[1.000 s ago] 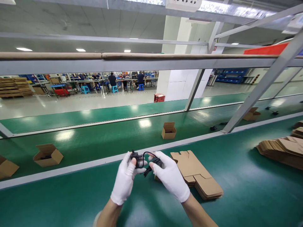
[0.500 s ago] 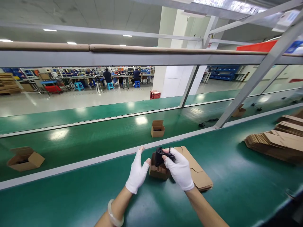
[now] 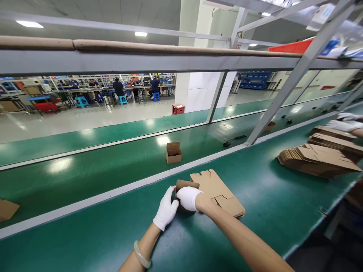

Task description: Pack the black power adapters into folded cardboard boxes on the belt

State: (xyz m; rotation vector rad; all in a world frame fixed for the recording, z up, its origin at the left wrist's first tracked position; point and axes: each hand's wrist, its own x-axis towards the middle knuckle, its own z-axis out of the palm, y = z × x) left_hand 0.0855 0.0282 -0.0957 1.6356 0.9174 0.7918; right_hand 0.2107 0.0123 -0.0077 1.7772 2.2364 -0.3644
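A small open cardboard box (image 3: 185, 184) stands on the green work surface in front of me, its back flap raised. My left hand (image 3: 166, 209), in a white glove, holds the box by its left side, thumb toward me. My right hand (image 3: 189, 198), gloved too, reaches down into the opening with fingers curled. A bit of the black power adapter shows dark at those fingertips; the rest of it is hidden by the hand and the box walls. Just right of the box lies a short stack of flat cardboard blanks (image 3: 219, 190).
Beyond a pale rail, the green conveyor (image 3: 93, 175) carries an open box (image 3: 174, 154) and a black adapter with cord (image 3: 234, 141). A slanted metal post (image 3: 279, 96) rises from the rail. Folded cartons (image 3: 317, 160) pile up at right, near a co-worker's gloved hands (image 3: 344, 122).
My right hand has lowered the black adapter into the box. My left hand has closed in on the box's side. The view has turned right, and a co-worker's hands have appeared.
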